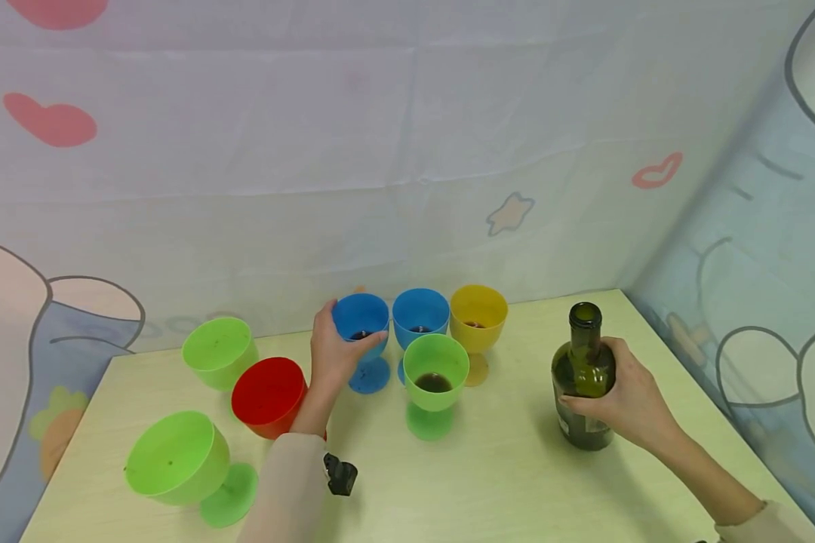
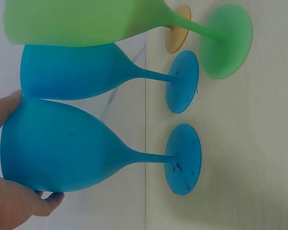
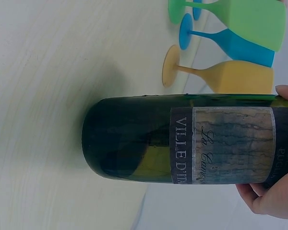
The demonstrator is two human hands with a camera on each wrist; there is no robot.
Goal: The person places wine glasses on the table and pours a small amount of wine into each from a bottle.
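My left hand [image 1: 331,358] grips the bowl of the left blue goblet [image 2: 69,148], thumb on the near side and fingers round the far side. This goblet stands upright with dark liquid inside. Beside it stand a second blue goblet [image 1: 421,311], a yellow goblet [image 1: 478,332] and, nearer, a green goblet [image 1: 436,354], all with dark liquid. At the right, my right hand [image 1: 635,400] holds a dark green wine bottle [image 3: 129,139] round its upper body, upright and uncorked. Dark liquid shows inside. I cannot tell whether its base touches the table.
Left of my left forearm stand a red goblet [image 1: 268,396], a far green goblet [image 1: 219,351] and a near green goblet [image 1: 176,460]. The pale wooden table [image 1: 489,483] backs onto a printed cloth [image 1: 278,151]. Another cloth hangs along the right side.
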